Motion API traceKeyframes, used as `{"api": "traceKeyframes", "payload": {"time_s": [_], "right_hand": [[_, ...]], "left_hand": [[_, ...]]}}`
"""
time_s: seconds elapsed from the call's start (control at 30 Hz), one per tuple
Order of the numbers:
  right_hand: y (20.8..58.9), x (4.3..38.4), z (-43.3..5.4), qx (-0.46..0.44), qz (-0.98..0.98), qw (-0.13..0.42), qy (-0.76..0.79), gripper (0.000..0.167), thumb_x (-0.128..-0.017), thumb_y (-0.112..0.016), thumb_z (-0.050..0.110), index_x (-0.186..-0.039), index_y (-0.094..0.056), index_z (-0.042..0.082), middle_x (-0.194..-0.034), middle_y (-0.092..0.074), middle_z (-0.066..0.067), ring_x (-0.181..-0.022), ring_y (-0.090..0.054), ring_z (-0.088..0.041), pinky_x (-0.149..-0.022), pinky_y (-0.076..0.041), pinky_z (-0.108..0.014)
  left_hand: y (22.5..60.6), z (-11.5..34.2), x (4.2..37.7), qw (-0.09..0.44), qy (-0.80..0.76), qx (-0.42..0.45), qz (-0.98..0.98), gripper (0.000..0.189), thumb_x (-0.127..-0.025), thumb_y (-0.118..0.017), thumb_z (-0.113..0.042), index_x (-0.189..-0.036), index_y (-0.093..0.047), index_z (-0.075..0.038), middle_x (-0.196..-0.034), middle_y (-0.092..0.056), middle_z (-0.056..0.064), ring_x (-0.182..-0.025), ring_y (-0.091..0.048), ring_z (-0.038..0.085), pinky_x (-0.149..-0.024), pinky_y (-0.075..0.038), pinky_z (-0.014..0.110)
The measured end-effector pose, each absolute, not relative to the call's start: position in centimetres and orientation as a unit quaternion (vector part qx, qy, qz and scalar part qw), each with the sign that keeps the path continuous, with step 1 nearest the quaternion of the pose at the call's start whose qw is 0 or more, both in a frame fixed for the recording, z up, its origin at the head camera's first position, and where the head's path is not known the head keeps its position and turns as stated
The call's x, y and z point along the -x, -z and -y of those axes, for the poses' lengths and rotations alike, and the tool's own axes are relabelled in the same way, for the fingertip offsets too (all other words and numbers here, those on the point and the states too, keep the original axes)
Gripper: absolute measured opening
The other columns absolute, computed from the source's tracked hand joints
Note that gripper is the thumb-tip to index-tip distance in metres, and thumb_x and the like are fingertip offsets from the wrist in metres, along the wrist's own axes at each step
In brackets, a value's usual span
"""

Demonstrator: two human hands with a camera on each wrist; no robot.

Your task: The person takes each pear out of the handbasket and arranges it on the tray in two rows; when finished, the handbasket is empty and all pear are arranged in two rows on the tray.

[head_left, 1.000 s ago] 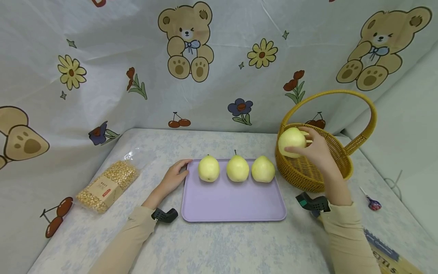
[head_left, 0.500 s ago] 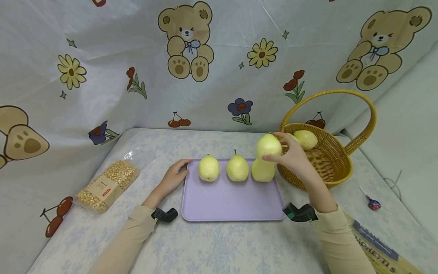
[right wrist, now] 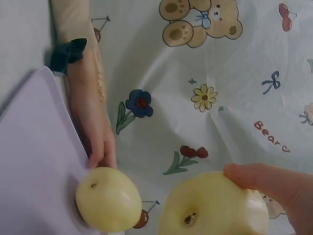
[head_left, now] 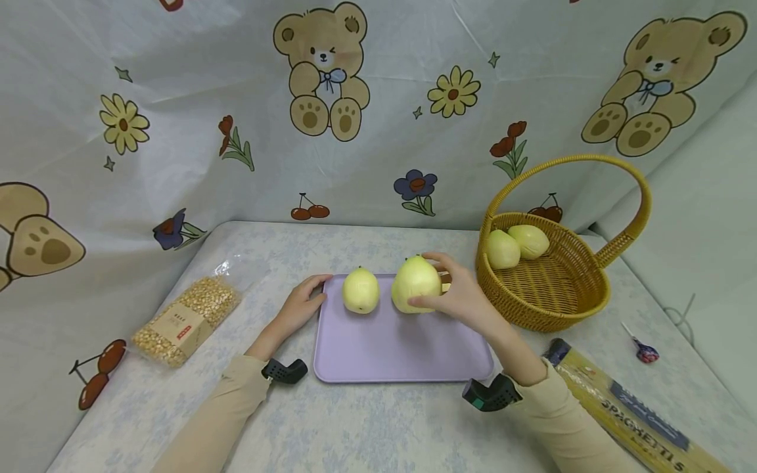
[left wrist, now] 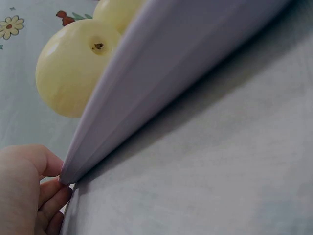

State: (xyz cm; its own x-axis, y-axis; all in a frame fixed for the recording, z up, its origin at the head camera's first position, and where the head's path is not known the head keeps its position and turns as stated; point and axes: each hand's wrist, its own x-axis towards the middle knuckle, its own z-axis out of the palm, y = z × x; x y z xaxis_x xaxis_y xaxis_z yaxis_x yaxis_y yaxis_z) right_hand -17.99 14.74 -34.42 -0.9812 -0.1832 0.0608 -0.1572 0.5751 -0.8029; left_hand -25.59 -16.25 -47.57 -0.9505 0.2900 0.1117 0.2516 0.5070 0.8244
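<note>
My right hand (head_left: pixel 466 301) holds a pale yellow-green pear (head_left: pixel 416 284) over the back of a lilac tray (head_left: pixel 402 358). In the right wrist view, the thumb presses this held pear (right wrist: pixel 220 208). It overlaps the tray's middle pear, whose stem tip just shows, and a third pear is mostly hidden behind the hand. Another pear (head_left: pixel 361 290) sits at the tray's back left. My left hand (head_left: pixel 300 307) grips the tray's back-left corner; the left wrist view has the thumb and fingers around the rim (left wrist: pixel 73 169).
A wicker basket (head_left: pixel 547 318) with a tall handle stands at right, two pears (head_left: pixel 528 241) inside. A spaghetti pack (head_left: pixel 627 410) lies at front right, a lollipop (head_left: pixel 646 353) beyond it. A bag of corn kernels (head_left: pixel 188 320) lies at left. A printed cloth hangs behind.
My right hand has carried the pear from the basket leftward over the tray, past the right pear to the middle one. The left hand has stayed at the tray corner.
</note>
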Motion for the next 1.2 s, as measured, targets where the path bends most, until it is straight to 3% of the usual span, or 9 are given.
{"api": "traceKeyframes", "payload": {"time_s": [0.53, 0.83, 1.07, 1.2], "right_hand": [[38.4, 16.5, -10.0, 0.122, -0.868, 0.075, 0.475, 0.078, -0.065, -0.086, 0.026, -0.134, -0.05, 0.016, -0.127, -0.058, -0.01, -0.106, -0.057, -0.027, -0.083, -0.052, -0.037], [40.9, 16.1, -8.4, 0.174, -0.862, 0.074, 0.469, 0.078, -0.066, -0.086, 0.023, -0.133, -0.051, 0.006, -0.13, -0.057, -0.013, -0.102, -0.058, -0.028, -0.083, -0.051, -0.037], [41.9, 16.0, -7.8, 0.171, -0.863, 0.083, 0.469, 0.077, -0.067, -0.085, 0.025, -0.134, -0.051, 0.008, -0.122, -0.059, -0.014, -0.096, -0.058, -0.024, -0.075, -0.05, -0.03], [42.1, 15.9, -7.6, 0.181, -0.86, 0.073, 0.471, 0.076, -0.071, -0.083, 0.025, -0.135, -0.048, 0.004, -0.125, -0.057, -0.014, -0.102, -0.058, -0.024, -0.081, -0.051, -0.033]], "left_hand": [[47.5, 16.2, 25.5, 0.016, -0.471, -0.159, -0.868, 0.043, -0.095, -0.049, -0.009, -0.138, -0.049, -0.007, -0.145, -0.046, 0.013, -0.139, -0.038, 0.03, -0.116, -0.032, 0.047], [47.5, 16.3, 25.5, 0.014, -0.47, -0.16, -0.868, 0.043, -0.095, -0.049, -0.009, -0.138, -0.048, -0.007, -0.145, -0.046, 0.013, -0.139, -0.039, 0.03, -0.116, -0.031, 0.046], [47.7, 16.3, 25.7, 0.011, -0.468, -0.162, -0.869, 0.043, -0.095, -0.049, -0.008, -0.138, -0.048, -0.008, -0.145, -0.046, 0.013, -0.138, -0.039, 0.03, -0.116, -0.032, 0.047], [47.7, 16.3, 25.7, 0.011, -0.468, -0.159, -0.869, 0.043, -0.095, -0.049, -0.009, -0.138, -0.048, -0.008, -0.145, -0.046, 0.013, -0.139, -0.039, 0.03, -0.116, -0.031, 0.047]]}}
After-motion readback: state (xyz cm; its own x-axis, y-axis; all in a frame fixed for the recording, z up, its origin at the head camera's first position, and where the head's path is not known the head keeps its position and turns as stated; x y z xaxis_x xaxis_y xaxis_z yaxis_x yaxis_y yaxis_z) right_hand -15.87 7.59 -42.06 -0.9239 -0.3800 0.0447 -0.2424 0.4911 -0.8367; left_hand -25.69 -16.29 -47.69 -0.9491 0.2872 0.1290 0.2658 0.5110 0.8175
